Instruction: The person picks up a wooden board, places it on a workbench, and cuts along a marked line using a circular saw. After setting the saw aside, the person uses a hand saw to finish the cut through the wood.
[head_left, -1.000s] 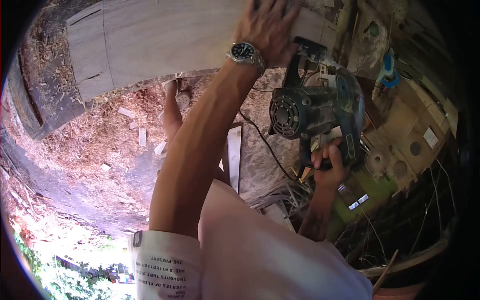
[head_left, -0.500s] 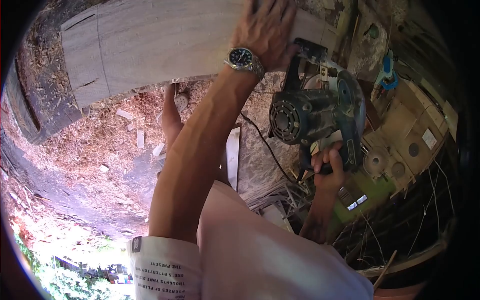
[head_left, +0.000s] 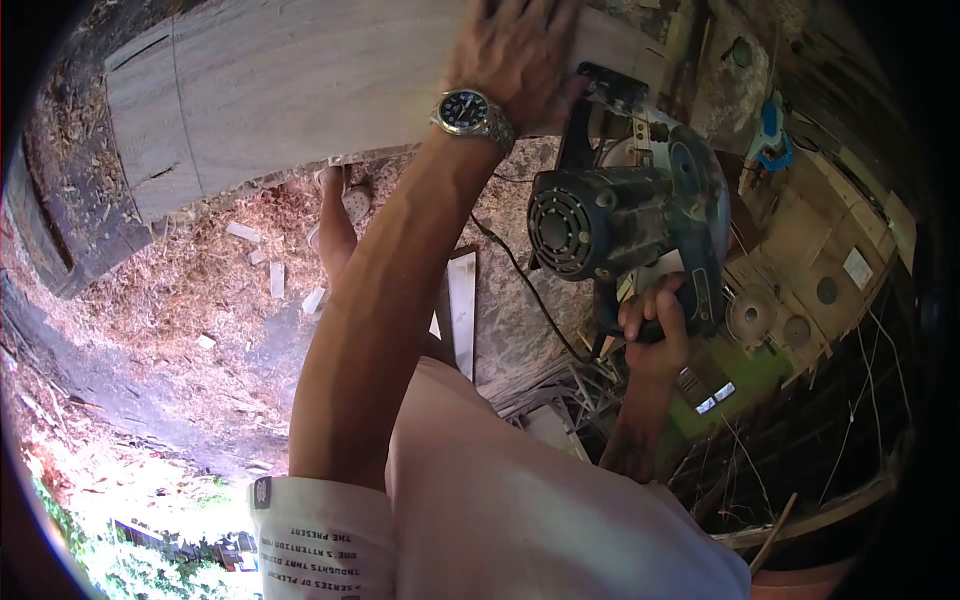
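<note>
My left hand (head_left: pixel 518 62), with a metal wristwatch above it, lies on a long wooden board (head_left: pixel 300 95). Its fingers are spread, and the fingertips run out at the top of the view. In my right hand (head_left: pixel 655 318) is the rear handle of a dark circular saw (head_left: pixel 610 220), the fingers wrapped around it. The saw stands at the board's near edge, its front base close to my left thumb. Its blade is mostly hidden by the motor housing and guard. A thin line crosses the board near its left end.
A black power cord (head_left: pixel 530 285) hangs beside the saw. Below, wood shavings (head_left: pixel 230 290) and offcuts cover the ground near my foot. At right, a wooden panel (head_left: pixel 800 270) carries round discs, near a blue-handled tool (head_left: pixel 772 135). Scrap strips (head_left: pixel 575 400) lie underneath.
The view has tilted slightly, shifting the board, saw and arms a little to the left. Both hands keep their places, with the saw still at the board's near edge.
</note>
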